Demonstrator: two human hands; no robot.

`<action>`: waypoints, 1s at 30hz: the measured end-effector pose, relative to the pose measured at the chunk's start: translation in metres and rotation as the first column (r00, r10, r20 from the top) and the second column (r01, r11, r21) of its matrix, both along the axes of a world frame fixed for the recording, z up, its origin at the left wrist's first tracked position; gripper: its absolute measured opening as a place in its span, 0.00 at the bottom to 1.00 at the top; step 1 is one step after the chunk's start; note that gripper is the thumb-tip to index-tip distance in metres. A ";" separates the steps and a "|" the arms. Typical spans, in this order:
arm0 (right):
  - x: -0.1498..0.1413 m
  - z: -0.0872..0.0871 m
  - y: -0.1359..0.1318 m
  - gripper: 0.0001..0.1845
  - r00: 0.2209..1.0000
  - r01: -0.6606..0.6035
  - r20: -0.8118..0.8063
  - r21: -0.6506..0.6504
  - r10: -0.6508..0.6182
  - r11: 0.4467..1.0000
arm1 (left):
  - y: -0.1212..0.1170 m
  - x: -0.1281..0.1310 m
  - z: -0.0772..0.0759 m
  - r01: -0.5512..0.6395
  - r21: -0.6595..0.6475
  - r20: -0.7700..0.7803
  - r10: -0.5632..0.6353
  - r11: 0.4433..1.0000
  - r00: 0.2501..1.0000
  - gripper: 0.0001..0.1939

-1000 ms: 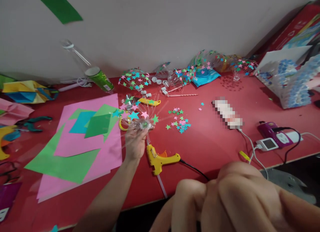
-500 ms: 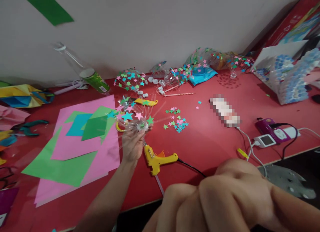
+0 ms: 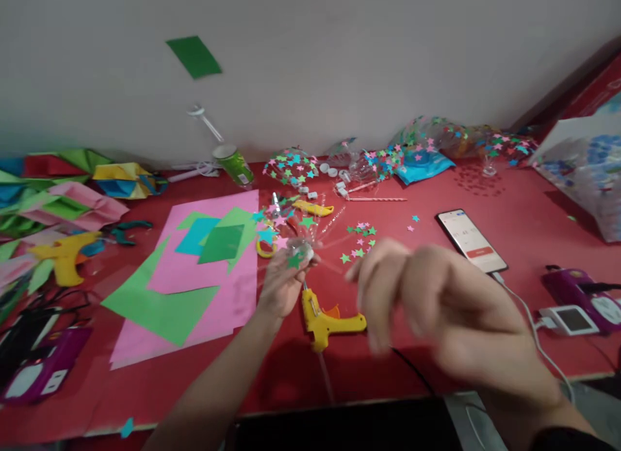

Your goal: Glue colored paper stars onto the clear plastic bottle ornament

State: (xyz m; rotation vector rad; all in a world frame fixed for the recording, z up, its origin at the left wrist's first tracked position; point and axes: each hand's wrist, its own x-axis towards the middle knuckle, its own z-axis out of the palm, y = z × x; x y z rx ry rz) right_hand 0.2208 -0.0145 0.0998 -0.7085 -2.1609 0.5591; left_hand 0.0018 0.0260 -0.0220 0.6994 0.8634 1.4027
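Observation:
My left hand [image 3: 286,279] is closed around the white neck end of a clear plastic bottle piece [image 3: 305,250]. Its cut strips fan out and carry pink, blue and green star stickers. Blurred by motion, my right hand [image 3: 436,296] hangs over the table near the camera, its fingers loosely bent and the thumb apart, with nothing visible in them. Between the hands lies a yellow glue gun [image 3: 323,321], its nozzle close to my left hand. Loose paper stars [image 3: 359,230] lie beyond, partly behind my right hand.
Pink sheets [image 3: 160,270] with green and blue paper lie at left. A yellow cutter knife [image 3: 313,208], a striped pencil [image 3: 378,199] and star-covered plastic pieces [image 3: 291,166] are further back. At right lie a phone [image 3: 470,241] and cables. Another glue gun [image 3: 68,257] is far left.
The view has swung left, so the table's things sit further right. My right hand has moved up and away from the camera over the table. My left hand keeps its hold.

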 end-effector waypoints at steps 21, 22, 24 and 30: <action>-0.068 -0.085 0.036 0.04 0.937 0.098 0.204 0.628 -0.285 0.772 | -0.004 -0.021 -0.025 -0.060 0.011 0.010 0.060 0.998 0.998 0.13; -0.067 -0.086 0.036 0.04 0.936 0.101 0.204 0.627 -0.288 0.773 | -0.005 -0.019 -0.023 -0.057 0.011 0.010 0.057 0.998 0.998 0.13; -0.068 -0.087 0.037 0.04 0.937 0.107 0.196 0.626 -0.288 0.773 | -0.006 -0.015 -0.020 -0.051 0.012 0.009 0.051 0.999 0.999 0.14; -0.069 -0.086 0.035 0.04 0.940 0.161 0.140 0.623 -0.312 0.766 | -0.009 -0.011 -0.015 -0.043 -0.004 -0.021 0.042 0.999 0.999 0.14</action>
